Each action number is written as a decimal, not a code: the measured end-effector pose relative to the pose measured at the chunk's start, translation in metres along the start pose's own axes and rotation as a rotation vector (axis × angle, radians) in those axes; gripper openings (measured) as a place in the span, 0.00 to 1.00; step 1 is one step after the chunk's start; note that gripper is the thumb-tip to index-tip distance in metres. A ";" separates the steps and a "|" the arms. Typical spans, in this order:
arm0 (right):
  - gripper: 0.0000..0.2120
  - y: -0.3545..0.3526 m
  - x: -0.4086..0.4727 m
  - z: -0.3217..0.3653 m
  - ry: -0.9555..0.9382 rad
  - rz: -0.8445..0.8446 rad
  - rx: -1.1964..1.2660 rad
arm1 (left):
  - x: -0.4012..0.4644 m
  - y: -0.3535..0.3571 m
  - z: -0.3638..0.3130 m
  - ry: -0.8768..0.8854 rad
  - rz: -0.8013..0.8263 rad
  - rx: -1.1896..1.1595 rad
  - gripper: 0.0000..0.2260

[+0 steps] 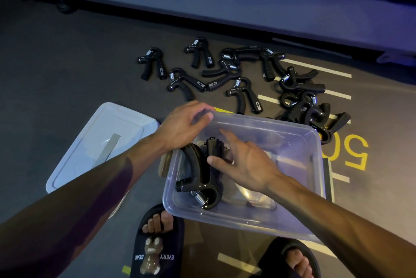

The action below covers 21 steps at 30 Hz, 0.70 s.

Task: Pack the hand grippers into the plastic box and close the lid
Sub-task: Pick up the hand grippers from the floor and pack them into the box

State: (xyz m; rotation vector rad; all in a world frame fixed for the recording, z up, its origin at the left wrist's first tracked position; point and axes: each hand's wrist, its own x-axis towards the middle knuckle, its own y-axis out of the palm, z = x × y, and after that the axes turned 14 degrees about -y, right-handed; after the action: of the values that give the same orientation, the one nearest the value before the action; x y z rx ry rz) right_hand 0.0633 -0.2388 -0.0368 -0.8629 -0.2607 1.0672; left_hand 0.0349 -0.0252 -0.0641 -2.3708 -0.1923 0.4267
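A clear plastic box (299,190) sits on the dark floor in front of me. Black hand grippers (200,176) with steel springs lie in its left part. My left hand (184,124) grips the box's far left corner, fingers curled over the rim. My right hand (245,160) is inside the box with fingers spread and straight, its thumb touching a gripper handle. Several more hand grippers (238,75) lie scattered on the floor beyond the box. The clear lid (90,145) lies flat on the floor to the left.
A grey machine base (202,0) with a wheel runs along the far side. Yellow floor markings and a "50" (346,149) lie to the right. My feet in black slippers (157,241) stand at the box's near edge.
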 end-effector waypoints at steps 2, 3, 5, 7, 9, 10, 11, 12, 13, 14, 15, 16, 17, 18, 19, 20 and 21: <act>0.35 -0.009 0.004 -0.001 -0.026 -0.042 -0.050 | 0.007 -0.006 0.002 -0.063 0.060 -0.055 0.14; 0.33 -0.013 0.007 -0.003 -0.054 -0.084 -0.074 | 0.012 -0.008 0.004 -0.101 0.076 -0.086 0.16; 0.29 -0.022 0.014 -0.006 -0.108 -0.188 -0.079 | 0.025 -0.012 0.013 -0.166 0.069 -0.188 0.17; 0.24 -0.032 0.025 -0.009 -0.154 -0.281 -0.047 | 0.038 -0.017 0.023 -0.255 0.029 -0.256 0.15; 0.18 -0.041 0.036 -0.011 -0.196 -0.368 -0.031 | 0.053 -0.020 0.039 -0.350 -0.009 -0.126 0.11; 0.16 -0.045 0.042 -0.013 -0.203 -0.404 -0.027 | 0.061 -0.020 0.048 -0.380 -0.015 -0.008 0.10; 0.14 -0.048 0.048 -0.015 -0.201 -0.431 -0.018 | 0.068 -0.020 0.055 -0.396 -0.008 0.095 0.09; 0.12 -0.050 0.053 -0.018 -0.193 -0.446 -0.001 | 0.075 -0.019 0.060 -0.399 0.010 0.160 0.12; 0.11 -0.051 0.058 -0.021 -0.183 -0.451 0.024 | 0.082 -0.017 0.064 -0.400 0.034 0.205 0.16; 0.10 -0.052 0.062 -0.023 -0.175 -0.451 0.051 | 0.088 -0.016 0.066 -0.401 0.053 0.249 0.20; 0.09 -0.052 0.065 -0.025 -0.171 -0.450 0.074 | 0.094 -0.014 0.068 -0.402 0.070 0.301 0.24; 0.08 -0.051 0.068 -0.027 -0.170 -0.451 0.090 | 0.099 -0.012 0.068 -0.404 0.091 0.361 0.27; 0.08 -0.051 0.070 -0.029 -0.170 -0.455 0.101 | 0.105 -0.010 0.068 -0.405 0.118 0.426 0.29; 0.07 -0.051 0.071 -0.031 -0.169 -0.459 0.113 | 0.110 -0.007 0.067 -0.404 0.152 0.488 0.30; 0.07 -0.050 0.073 -0.032 -0.166 -0.462 0.130 | 0.114 -0.005 0.064 -0.400 0.183 0.542 0.31; 0.07 -0.050 0.074 -0.034 -0.163 -0.463 0.148 | 0.118 -0.003 0.062 -0.404 0.204 0.581 0.32; 0.06 -0.050 0.075 -0.036 -0.159 -0.463 0.163 | 0.122 -0.001 0.060 -0.410 0.213 0.611 0.32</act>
State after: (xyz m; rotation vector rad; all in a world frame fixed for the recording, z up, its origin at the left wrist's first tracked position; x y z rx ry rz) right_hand 0.1532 -0.2031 -0.0393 -0.5344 -0.4752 0.7106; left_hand 0.1277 0.0440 -0.1360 -1.6897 0.0112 0.9286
